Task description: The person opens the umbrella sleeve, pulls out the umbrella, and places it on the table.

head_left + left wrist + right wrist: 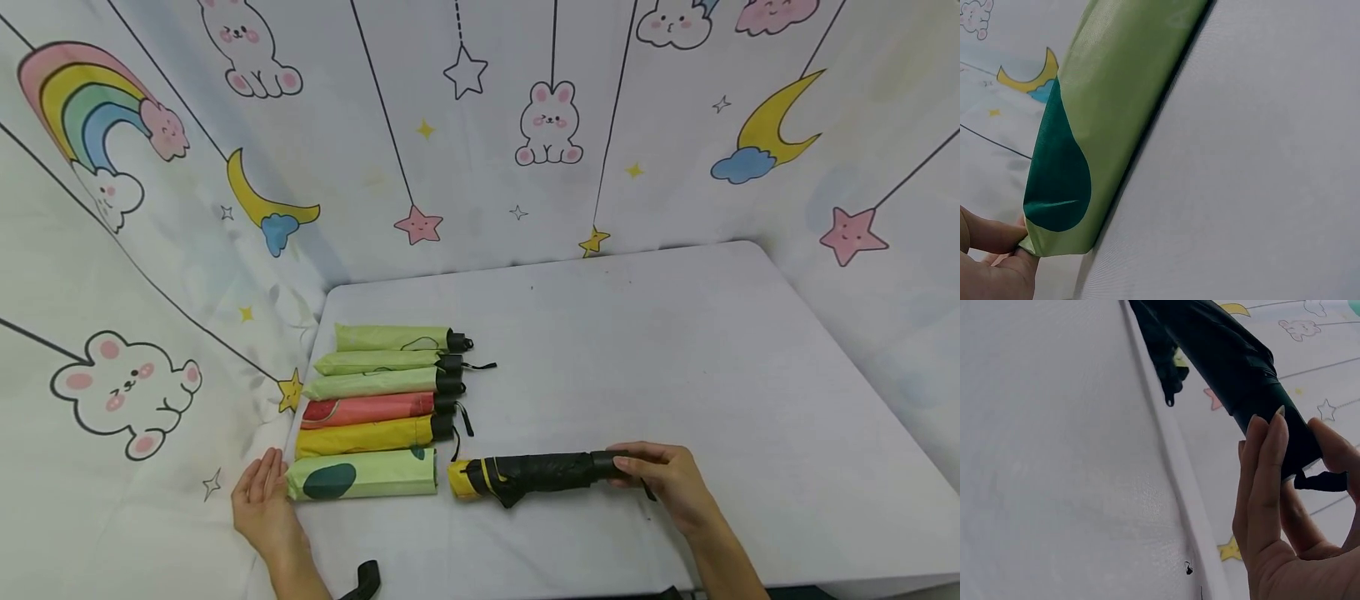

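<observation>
My right hand (667, 483) grips the black handle of a folded umbrella (551, 472), its canopy black with a yellow end pointing left. In the right wrist view, fingers and thumb (1266, 469) hold that handle (1275, 428), and a short strap hangs from it. At the left, my left hand (270, 508) pinches the near corner of a light green umbrella sleeve (390, 475) with dark green spots. The left wrist view shows thumb and finger on the corner of this sleeve (1116, 112). A small gap separates the sleeve's right end from the umbrella's yellow end.
Behind the sleeve lie a yellow umbrella (367, 437), a red one (367, 409) and several green ones (375, 383), black handles to the right. A black curved object (366, 577) shows at the front edge. Patterned cloth (480, 167) surrounds the white table (675, 350).
</observation>
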The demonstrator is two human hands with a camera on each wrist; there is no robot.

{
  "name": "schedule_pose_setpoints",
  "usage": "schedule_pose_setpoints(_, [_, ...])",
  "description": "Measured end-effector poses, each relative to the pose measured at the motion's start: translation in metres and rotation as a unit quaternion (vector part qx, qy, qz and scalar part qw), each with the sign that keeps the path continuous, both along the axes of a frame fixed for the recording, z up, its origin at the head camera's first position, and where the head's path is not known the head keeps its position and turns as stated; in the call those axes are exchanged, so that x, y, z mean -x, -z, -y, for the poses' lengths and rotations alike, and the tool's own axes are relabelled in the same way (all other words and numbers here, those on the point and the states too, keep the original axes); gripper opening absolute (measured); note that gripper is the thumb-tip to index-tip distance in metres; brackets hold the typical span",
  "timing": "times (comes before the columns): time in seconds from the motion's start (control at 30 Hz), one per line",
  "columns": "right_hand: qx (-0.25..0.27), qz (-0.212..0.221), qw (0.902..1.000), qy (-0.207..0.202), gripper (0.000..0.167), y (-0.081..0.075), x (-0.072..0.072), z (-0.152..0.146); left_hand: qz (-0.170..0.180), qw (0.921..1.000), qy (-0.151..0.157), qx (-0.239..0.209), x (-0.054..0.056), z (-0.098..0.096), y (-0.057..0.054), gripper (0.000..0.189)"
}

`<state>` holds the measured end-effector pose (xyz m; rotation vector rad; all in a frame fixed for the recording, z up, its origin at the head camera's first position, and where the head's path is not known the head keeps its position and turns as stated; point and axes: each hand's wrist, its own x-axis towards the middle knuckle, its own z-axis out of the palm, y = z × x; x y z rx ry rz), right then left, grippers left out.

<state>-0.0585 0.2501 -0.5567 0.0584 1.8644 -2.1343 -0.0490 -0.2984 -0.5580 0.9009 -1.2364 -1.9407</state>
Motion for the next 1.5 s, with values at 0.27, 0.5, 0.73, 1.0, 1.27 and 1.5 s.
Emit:
schedule_pose_setpoints(0.27, [-0.035,0.037,0.9987,0.003,0.036,0.004,0.0,-0.002,0.003,1.0,0.001,-0.005,0.0,0.001,-0.001,0.045])
schedule_pose_setpoints(0.5, [-0.11,0.064,0.9918,0.009,0.046,0.003,-0.001,-0.002,0.025,0.9997,-0.004,-0.004,0.0,0.002,-0.001,0.046])
schedule_pose_setpoints(0.73, [-0.108,0.043,0.9932,0.002,0.05,-0.001,-0.003,0.002,0.041,0.9991,0.001,0.0,0.0,0.002,-0.001,0.048])
schedule_pose_setpoints(1.0, [-0.138,0.041,0.9896,0.006,0.049,-0.006,-0.006,0.004,0.025,0.9996,0.003,0.012,-0.001,-0.001,-0.001,0.047])
schedule_pose_setpoints(1.27, [-0.158,0.039,0.9866,0.012,0.048,-0.016,-0.005,0.001,0.02,0.9996,0.006,0.02,-0.003,-0.001,-0.002,0.046])
schedule_pose_setpoints(1.5, [-0.17,0.04,0.9845,0.02,0.048,-0.025,-0.003,0.003,0.042,0.9983,0.006,0.041,0.0,-0.001,-0.006,0.047])
